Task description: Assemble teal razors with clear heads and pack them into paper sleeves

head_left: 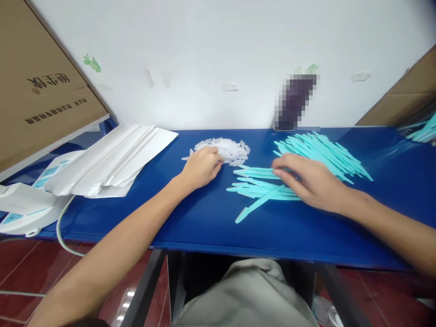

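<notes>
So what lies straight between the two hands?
In the head view, a strip of blue table, then turquoise sticks, between the left hand and the right hand.

Left hand: curled at translucent pieces
Right hand: at nearer turquoise sticks, grip unclear
Turquoise pile: just beyond right hand
White sheets: left, on blue table

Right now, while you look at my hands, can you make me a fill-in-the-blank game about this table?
1. Of the slim sticks and the small translucent pieces, the left hand is nearest the ____.
2. The right hand is at sticks coloured ____.
3. The tabletop is coloured ____.
4. The printed box is made of ____.

Missing words: small translucent pieces; turquoise; blue; cardboard.
</notes>
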### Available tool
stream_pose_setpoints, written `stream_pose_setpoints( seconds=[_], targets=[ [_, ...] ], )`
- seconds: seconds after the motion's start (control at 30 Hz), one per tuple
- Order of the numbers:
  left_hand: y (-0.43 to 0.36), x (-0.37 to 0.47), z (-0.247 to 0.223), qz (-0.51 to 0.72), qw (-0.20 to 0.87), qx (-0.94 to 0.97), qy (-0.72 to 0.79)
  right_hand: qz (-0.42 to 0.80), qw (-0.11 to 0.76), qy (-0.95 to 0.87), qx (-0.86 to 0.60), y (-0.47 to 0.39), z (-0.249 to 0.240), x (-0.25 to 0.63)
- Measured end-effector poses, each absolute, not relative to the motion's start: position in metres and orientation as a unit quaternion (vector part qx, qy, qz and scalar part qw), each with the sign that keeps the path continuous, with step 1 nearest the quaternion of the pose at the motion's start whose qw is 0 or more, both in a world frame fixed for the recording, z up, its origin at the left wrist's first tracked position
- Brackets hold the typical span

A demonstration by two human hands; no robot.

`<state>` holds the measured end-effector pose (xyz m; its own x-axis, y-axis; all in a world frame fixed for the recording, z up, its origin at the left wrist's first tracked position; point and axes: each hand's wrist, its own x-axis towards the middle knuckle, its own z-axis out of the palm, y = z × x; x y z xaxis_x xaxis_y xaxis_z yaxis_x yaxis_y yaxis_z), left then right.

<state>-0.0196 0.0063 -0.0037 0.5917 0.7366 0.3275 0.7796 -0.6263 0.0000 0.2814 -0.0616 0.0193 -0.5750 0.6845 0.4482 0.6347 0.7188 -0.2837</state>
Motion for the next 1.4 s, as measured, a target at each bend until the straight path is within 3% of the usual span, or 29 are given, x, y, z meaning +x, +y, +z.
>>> stream_pose_setpoints(
  seconds=[0.37, 0.57, 0.77, 1.03, 1.4],
  targets=[
    [0.000, -0.014, 0.004, -0.097, 0.017, -0.880, -0.465, 0.002, 0.227, -0.877, -0.424, -0.060, 0.017, 0.279],
    [-0.002, -0.022, 0.013, -0.113, -0.083, -0.897, -0.419, -0.001, 0.197, -0.885, -0.422, -0.060, 0.017, 0.280],
    [-0.004, -0.027, 0.016, -0.164, 0.003, -0.903, -0.396, -0.021, 0.217, -0.880, -0.422, -0.059, 0.014, 0.282],
    [-0.011, -0.014, 0.008, -0.308, -0.050, -0.897, -0.312, -0.027, 0.239, -0.881, -0.408, -0.060, 0.010, 0.282],
    [-0.014, -0.013, 0.008, -0.337, -0.041, -0.896, -0.285, -0.051, 0.227, -0.884, -0.406, -0.058, 0.010, 0.283]
  ],
)
